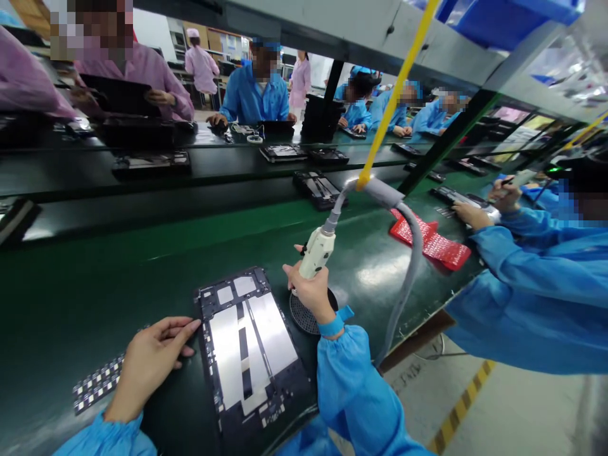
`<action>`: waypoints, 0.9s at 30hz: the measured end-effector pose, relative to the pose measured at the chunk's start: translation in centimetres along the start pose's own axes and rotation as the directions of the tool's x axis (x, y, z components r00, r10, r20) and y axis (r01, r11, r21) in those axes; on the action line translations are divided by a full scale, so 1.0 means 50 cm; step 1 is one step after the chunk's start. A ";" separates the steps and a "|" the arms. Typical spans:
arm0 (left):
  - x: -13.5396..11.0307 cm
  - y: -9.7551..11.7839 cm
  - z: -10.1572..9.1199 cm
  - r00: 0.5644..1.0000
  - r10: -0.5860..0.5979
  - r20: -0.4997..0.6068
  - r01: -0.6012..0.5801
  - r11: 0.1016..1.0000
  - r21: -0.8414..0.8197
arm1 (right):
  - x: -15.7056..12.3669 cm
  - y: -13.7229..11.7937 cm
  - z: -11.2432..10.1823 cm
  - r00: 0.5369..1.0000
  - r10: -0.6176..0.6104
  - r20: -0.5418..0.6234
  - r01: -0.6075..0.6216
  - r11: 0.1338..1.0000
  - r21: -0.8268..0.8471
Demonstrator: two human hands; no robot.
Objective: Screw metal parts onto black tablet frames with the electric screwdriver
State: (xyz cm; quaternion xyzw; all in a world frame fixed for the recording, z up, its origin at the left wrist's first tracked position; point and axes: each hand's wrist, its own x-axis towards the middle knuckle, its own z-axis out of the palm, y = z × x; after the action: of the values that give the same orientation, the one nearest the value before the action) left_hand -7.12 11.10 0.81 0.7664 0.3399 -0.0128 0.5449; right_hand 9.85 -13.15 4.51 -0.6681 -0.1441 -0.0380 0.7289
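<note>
An opened tablet chassis (pixel 251 345) with silver plates lies on the green belt (pixel 95 278) in front of me. My left hand (pixel 152 358) rests with fingers stretched flat, fingertips touching the chassis's left edge. My right hand (pixel 311 291) is closed round a cream electric screwdriver (pixel 317 252), held upright just right of the chassis's top corner. A grey hose (pixel 408 253) runs from the tool's top and hangs from a yellow cord (pixel 394 95). A round black mesh dish (pixel 304 316) sits under my right hand.
A strip of small parts (pixel 97 383) lies left of my left hand. A red sheet (pixel 430 240) lies to the right. A co-worker's blue sleeve (pixel 532 297) reaches over the belt at right. More chassis (pixel 318 189) and seated workers are across the line.
</note>
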 end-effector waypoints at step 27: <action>-0.071 0.019 0.039 0.805 0.594 0.015 -0.562 0.753 0.343 | -0.090 -0.040 0.303 0.901 0.082 0.426 -0.141 0.984 0.110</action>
State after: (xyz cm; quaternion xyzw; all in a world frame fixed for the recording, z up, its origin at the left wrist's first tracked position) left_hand -8.63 7.48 2.20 0.9135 0.1047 0.1358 0.3689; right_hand 2.62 0.94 6.27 -0.6155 -0.2612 0.1585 0.7265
